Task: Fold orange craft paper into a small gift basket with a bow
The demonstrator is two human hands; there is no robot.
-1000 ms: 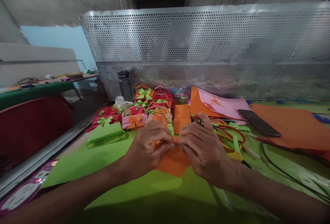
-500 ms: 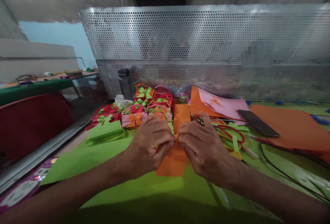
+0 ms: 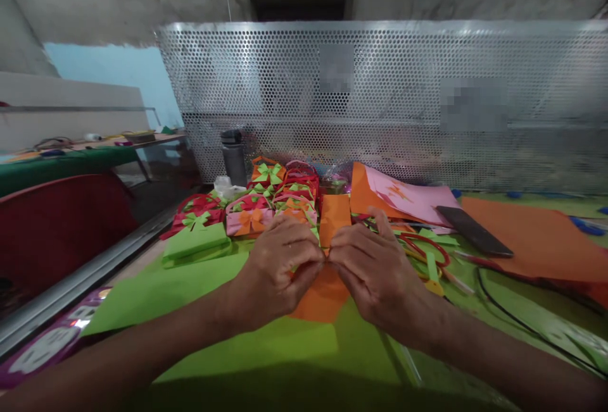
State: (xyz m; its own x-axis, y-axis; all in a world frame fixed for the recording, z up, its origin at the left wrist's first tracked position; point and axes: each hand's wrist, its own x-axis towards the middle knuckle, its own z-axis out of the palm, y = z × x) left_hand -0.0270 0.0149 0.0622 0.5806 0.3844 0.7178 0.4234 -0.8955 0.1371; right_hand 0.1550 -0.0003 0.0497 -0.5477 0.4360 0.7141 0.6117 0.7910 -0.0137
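My left hand (image 3: 282, 266) and my right hand (image 3: 373, 269) meet in the middle, thumbs and fingers pinched together on a piece of orange paper (image 3: 323, 298). Its lower part shows below and between the hands; the pinched edge is mostly hidden by my fingers. Just beyond my fingertips lies an upright orange strip of paper (image 3: 335, 216). Several small paper bags with bows, such as a pink bag with an orange bow (image 3: 249, 219), stand beyond my left hand. A folded green paper piece (image 3: 197, 242) lies to their front left.
Green paper sheets (image 3: 247, 361) cover the table under my arms. At the right are a dark phone (image 3: 475, 231), orange sheets (image 3: 536, 235), pink paper (image 3: 418, 197), scissors (image 3: 434, 273) and a black cable (image 3: 503, 311). A dark bottle (image 3: 234, 159) stands before a perforated metal screen (image 3: 380, 102).
My hands stay pinched on the orange paper with hardly any movement. The view has tilted up slightly, and an exit sign now shows at the top.
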